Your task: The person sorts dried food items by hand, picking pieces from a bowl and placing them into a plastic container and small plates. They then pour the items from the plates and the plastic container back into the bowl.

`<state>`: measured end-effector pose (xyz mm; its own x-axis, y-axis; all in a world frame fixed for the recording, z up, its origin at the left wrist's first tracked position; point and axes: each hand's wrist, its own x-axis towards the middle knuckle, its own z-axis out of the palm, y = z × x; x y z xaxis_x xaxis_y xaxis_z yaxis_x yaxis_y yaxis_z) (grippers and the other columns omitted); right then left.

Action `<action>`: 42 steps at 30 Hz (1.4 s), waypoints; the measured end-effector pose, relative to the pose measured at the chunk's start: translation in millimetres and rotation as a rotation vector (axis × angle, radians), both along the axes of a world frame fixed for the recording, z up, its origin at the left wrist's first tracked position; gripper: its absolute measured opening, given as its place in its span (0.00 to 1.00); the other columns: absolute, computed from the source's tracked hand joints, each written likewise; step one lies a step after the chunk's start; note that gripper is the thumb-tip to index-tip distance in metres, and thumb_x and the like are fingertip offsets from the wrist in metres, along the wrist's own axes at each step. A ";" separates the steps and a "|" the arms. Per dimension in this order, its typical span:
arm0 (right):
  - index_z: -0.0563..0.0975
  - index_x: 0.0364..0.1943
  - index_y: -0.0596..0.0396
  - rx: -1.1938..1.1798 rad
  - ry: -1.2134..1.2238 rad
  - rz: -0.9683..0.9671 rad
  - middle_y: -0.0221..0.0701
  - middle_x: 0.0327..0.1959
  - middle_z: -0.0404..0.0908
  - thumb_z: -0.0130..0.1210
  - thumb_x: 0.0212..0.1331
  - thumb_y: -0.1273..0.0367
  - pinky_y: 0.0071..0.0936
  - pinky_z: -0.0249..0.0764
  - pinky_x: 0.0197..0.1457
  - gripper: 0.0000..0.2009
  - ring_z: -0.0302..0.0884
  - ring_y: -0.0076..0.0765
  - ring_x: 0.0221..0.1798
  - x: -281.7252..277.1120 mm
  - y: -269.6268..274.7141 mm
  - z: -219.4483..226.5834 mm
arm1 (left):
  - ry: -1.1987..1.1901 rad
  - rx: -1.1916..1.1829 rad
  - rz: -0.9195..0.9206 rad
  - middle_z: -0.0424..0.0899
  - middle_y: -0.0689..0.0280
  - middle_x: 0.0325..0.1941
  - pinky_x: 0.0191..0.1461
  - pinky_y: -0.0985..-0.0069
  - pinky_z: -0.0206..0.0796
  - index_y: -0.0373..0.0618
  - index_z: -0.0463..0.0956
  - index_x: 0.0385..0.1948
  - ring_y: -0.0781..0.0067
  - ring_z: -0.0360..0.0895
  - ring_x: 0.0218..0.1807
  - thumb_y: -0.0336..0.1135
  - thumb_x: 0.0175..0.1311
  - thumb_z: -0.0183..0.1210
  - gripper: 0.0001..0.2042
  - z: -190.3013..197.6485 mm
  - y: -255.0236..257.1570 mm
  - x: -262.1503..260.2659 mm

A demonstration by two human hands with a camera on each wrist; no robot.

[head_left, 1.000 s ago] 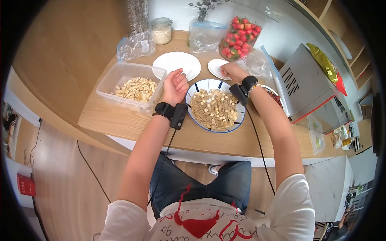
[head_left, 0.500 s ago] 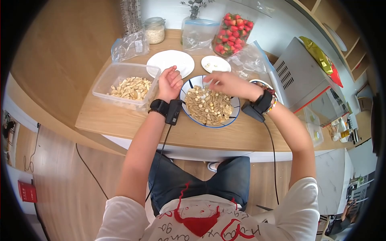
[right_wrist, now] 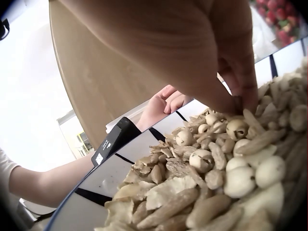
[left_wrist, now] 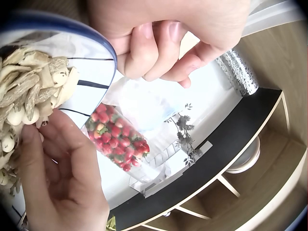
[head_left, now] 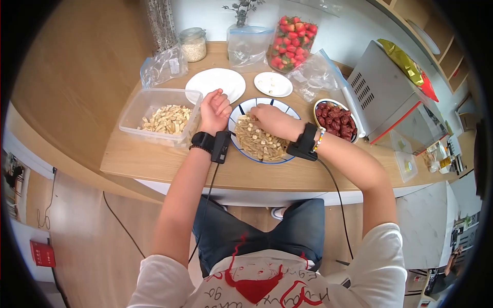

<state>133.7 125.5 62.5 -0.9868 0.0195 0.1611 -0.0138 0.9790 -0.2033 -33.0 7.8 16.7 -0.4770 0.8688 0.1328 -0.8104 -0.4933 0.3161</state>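
Observation:
My right hand (head_left: 277,122) reaches into a blue-rimmed bowl (head_left: 288,107) filled with dried pale root pieces (right_wrist: 168,192) and round whitish lotus seeds (right_wrist: 239,182). Its thumb and fingertips pinch at a lotus seed (left_wrist: 31,114) near the far left side of the heap. The pinch itself is partly hidden by the hand in the right wrist view. Just left of the bowl, my left hand (head_left: 215,112) hangs palm up with loosely curled fingers and holds nothing. Behind the bowl a small white plate (head_left: 283,91) carries a few lotus seeds (head_left: 272,82).
A clear plastic box (head_left: 134,109) of pale slices (head_left: 169,119) stands left; a large white plate (head_left: 215,84) lies behind it. Dark red dates (head_left: 336,120) fill a bowl at right. Strawberries (head_left: 294,43), zip bags (head_left: 250,49) and a jar (head_left: 193,46) line the back.
My right hand has come from the small plate back to the bowl, its fingertips now down among the pieces. The small plate's seeds and the dates are uncovered. My left hand stays beside the bowl.

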 end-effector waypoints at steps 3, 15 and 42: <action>0.74 0.32 0.59 -0.130 -0.008 -0.012 0.39 0.28 0.78 0.55 0.52 0.71 0.35 0.71 0.39 0.06 0.77 0.43 0.34 3.2 2.4 5.1 | 0.010 0.014 -0.008 0.57 0.76 0.14 0.14 0.83 0.39 0.45 0.69 0.30 0.84 0.47 0.09 0.33 0.62 0.47 0.04 0.8 0.4 0.5; 0.73 0.38 0.62 -1.689 -0.096 -0.209 0.33 0.35 0.78 0.52 0.58 0.72 0.19 0.75 0.40 0.08 0.76 0.24 0.36 11.7 29.7 36.3 | 0.034 -0.021 0.023 0.54 0.77 0.11 0.14 0.84 0.39 0.45 0.69 0.29 0.85 0.46 0.09 0.33 0.62 0.48 0.04 1.0 0.6 0.7; 0.80 0.35 0.60 -0.436 -0.203 -0.118 0.40 0.30 0.82 0.53 0.48 0.74 0.29 0.73 0.40 0.10 0.80 0.39 0.35 5.3 -8.2 12.6 | -0.031 -0.029 0.043 0.51 0.77 0.10 0.13 0.84 0.39 0.45 0.68 0.28 0.85 0.45 0.09 0.33 0.63 0.46 0.05 0.4 0.3 2.4</action>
